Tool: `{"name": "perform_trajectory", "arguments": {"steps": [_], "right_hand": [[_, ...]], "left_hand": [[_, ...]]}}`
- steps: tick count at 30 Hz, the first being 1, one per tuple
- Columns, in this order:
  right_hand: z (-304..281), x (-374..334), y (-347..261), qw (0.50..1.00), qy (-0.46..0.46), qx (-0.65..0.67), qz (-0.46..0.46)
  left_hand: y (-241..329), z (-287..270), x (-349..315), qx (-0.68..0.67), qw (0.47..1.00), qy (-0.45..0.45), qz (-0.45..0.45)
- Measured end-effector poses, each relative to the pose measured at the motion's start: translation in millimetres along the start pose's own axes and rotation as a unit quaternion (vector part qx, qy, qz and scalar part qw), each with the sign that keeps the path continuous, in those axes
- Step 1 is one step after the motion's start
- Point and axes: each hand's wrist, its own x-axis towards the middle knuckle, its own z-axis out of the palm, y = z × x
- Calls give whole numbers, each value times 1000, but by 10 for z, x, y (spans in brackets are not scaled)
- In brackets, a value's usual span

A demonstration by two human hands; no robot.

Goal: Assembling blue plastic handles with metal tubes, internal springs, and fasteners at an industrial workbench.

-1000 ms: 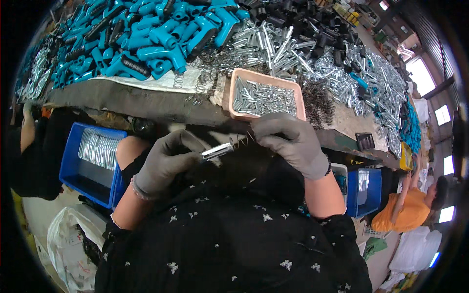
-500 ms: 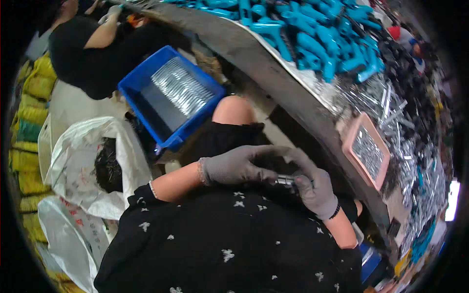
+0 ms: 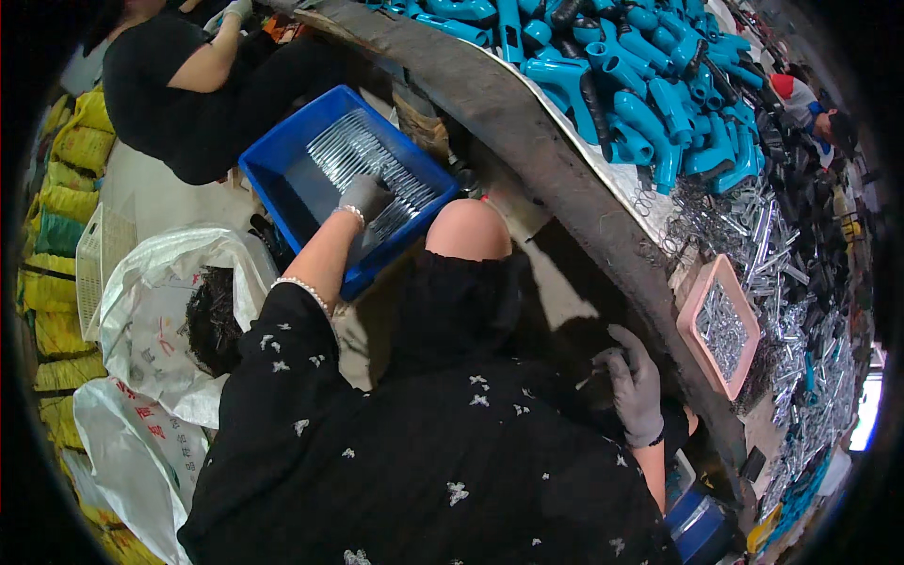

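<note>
My left hand (image 3: 366, 199), in a grey glove, reaches into a blue plastic bin (image 3: 261, 185). It rests on a row of shiny metal parts (image 3: 350, 141) stacked side by side there. Its fingers look closed, but their tips are hidden, and what they grip cannot be made out. My right hand (image 3: 636, 394), gloved too, hangs beside the table edge with its fingers apart and slightly curled. A small pale spot shows near its fingertips, too small to name. The nearest container to it is a pink tray (image 3: 690, 325) of small metal pieces (image 3: 721, 326).
Teal plastic housings (image 3: 640, 104) lie heaped on the table (image 3: 537, 127), with loose metal parts (image 3: 786, 282) farther right. A white woven sack (image 3: 141, 292) holding dark pieces stands at left. Yellow sacks (image 3: 64, 311) line the far left. Another person (image 3: 174, 89) sits at upper left.
My hands, together over my lap around a small shiny metal part, have separated. The left has moved up and left into the blue bin; the right has moved slightly right and down.
</note>
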Motion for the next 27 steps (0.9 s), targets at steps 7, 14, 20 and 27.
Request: {"name": "perform_trajectory", "arguments": {"steps": [7,14,20,27], "right_hand": [[-30,-267,200,997,65,29,44],[61,-460,154,992,76,54,81],[32,-414,-306,998,43,-45,9],[217,-101,-777,974,125,-39,-183]], "left_hand": [[-175,450,131,214,974,-31,59],[358,-47,-168,111,993,-34,-19],[1475,-771,-1305,-206,956,41,204],[2456,-694,-2404,-212,886,-75,405]]}}
